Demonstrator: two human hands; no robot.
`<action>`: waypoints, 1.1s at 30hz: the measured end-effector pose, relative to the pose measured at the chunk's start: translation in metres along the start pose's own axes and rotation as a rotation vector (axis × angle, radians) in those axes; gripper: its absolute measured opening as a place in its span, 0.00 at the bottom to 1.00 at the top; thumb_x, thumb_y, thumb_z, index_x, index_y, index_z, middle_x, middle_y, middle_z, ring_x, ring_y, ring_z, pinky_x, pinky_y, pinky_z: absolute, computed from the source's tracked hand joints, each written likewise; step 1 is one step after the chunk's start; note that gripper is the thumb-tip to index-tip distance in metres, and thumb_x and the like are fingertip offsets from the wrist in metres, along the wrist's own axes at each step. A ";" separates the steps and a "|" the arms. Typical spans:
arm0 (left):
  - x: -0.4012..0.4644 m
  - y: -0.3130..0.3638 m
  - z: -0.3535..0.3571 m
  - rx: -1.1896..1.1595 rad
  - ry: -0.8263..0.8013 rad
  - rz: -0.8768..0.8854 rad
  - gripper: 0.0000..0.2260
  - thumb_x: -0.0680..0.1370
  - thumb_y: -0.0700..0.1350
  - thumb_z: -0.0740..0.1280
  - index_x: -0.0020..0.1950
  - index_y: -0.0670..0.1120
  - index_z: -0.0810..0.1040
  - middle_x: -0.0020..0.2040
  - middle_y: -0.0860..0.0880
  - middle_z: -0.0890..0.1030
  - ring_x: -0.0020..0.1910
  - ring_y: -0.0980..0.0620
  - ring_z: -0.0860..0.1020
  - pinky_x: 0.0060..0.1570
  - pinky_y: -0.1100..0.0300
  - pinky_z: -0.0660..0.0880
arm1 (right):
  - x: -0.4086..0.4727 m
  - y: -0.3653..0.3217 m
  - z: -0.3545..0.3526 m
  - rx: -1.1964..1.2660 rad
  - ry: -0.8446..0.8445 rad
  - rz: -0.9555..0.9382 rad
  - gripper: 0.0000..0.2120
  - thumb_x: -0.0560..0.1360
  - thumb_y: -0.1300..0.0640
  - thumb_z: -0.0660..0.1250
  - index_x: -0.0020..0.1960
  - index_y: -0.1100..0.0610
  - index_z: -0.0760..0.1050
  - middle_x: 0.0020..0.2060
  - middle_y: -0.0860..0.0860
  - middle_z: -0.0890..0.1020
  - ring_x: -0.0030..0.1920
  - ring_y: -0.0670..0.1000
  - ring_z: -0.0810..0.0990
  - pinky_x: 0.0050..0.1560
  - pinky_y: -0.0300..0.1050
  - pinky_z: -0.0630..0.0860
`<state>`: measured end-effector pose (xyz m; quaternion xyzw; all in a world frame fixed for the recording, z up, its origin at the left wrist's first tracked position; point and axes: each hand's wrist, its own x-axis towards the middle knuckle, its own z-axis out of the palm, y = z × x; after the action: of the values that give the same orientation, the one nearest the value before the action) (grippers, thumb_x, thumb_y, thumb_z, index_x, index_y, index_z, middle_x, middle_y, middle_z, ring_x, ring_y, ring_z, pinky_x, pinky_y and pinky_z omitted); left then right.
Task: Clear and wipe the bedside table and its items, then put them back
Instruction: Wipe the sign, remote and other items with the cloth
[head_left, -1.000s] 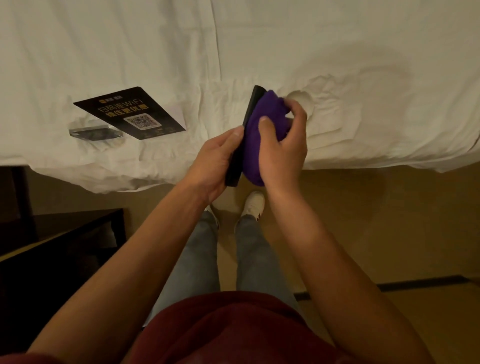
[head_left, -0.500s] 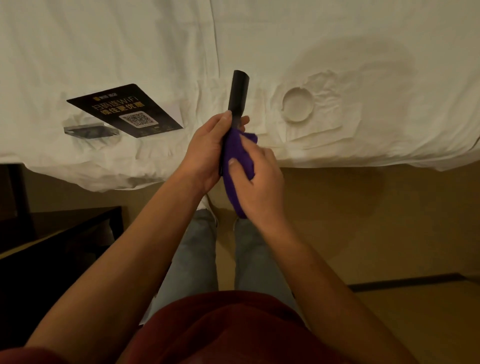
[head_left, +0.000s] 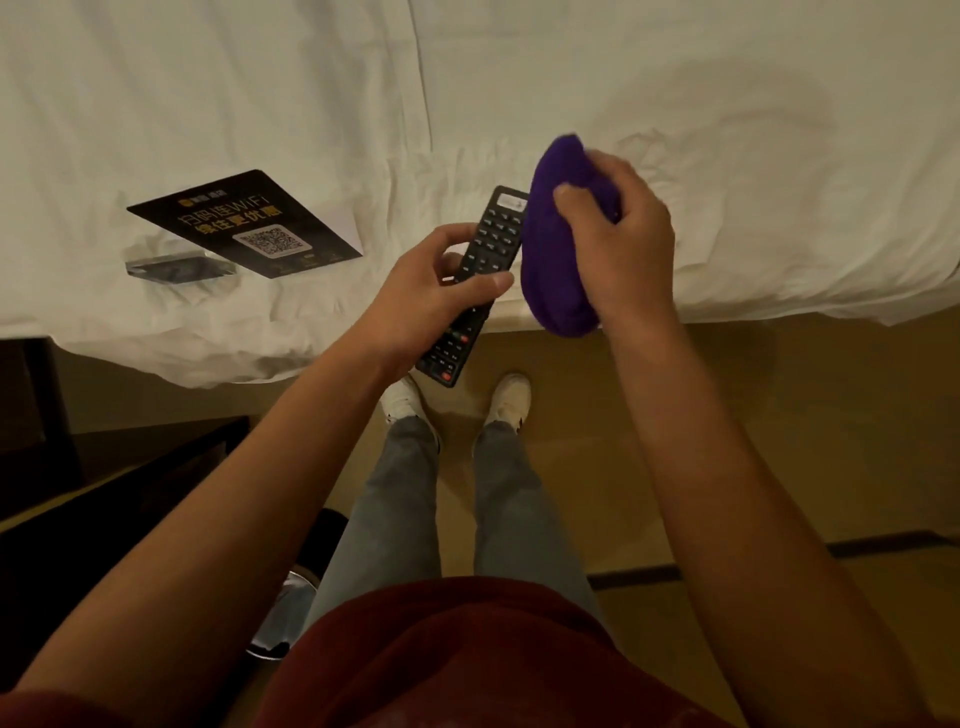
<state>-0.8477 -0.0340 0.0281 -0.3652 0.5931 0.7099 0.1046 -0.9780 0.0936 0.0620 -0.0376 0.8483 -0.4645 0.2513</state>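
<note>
My left hand (head_left: 431, 296) grips a black remote control (head_left: 488, 244) around its middle, button side up, over the edge of the white bed (head_left: 675, 104). My right hand (head_left: 618, 244) is closed on a bunched purple cloth (head_left: 553, 249), held just to the right of the remote's top half and touching its edge. A black WiFi sign card (head_left: 244, 223) on a clear acrylic stand lies flat on the bed to the left. The round white dish seen earlier is hidden behind my right hand.
A dark wooden bedside table (head_left: 104, 483) stands at the lower left, next to the bed. Something shiny with a metal rim (head_left: 291, 597) sits on the floor by my left leg. Tan floor (head_left: 753, 441) stretches to the right.
My left hand turned the remote from edge-on and upright to button side up and tilted. The cloth hand slid from the remote's lower end up to its top right.
</note>
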 end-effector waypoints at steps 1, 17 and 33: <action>-0.001 0.000 0.003 0.022 -0.002 0.013 0.23 0.77 0.54 0.74 0.71 0.60 0.72 0.55 0.52 0.84 0.50 0.52 0.85 0.51 0.56 0.82 | 0.005 -0.005 0.001 0.010 0.002 -0.008 0.16 0.78 0.49 0.68 0.65 0.43 0.76 0.52 0.34 0.79 0.54 0.39 0.80 0.52 0.38 0.81; 0.013 0.001 0.001 -0.342 0.293 0.044 0.11 0.83 0.43 0.67 0.64 0.54 0.79 0.45 0.49 0.84 0.43 0.53 0.83 0.45 0.58 0.81 | -0.070 0.040 0.030 -0.074 -0.345 -0.012 0.22 0.82 0.49 0.67 0.75 0.50 0.72 0.62 0.45 0.81 0.59 0.42 0.80 0.59 0.46 0.80; 0.003 -0.004 0.023 -0.363 0.115 -0.011 0.08 0.80 0.44 0.64 0.57 0.44 0.70 0.48 0.43 0.87 0.50 0.41 0.86 0.54 0.45 0.83 | 0.022 -0.028 0.019 -0.204 -0.104 -0.298 0.21 0.79 0.50 0.68 0.70 0.52 0.76 0.59 0.48 0.83 0.56 0.45 0.81 0.56 0.42 0.80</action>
<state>-0.8565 -0.0132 0.0242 -0.4213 0.4584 0.7825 0.0067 -0.9930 0.0568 0.0676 -0.2123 0.8619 -0.4056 0.2181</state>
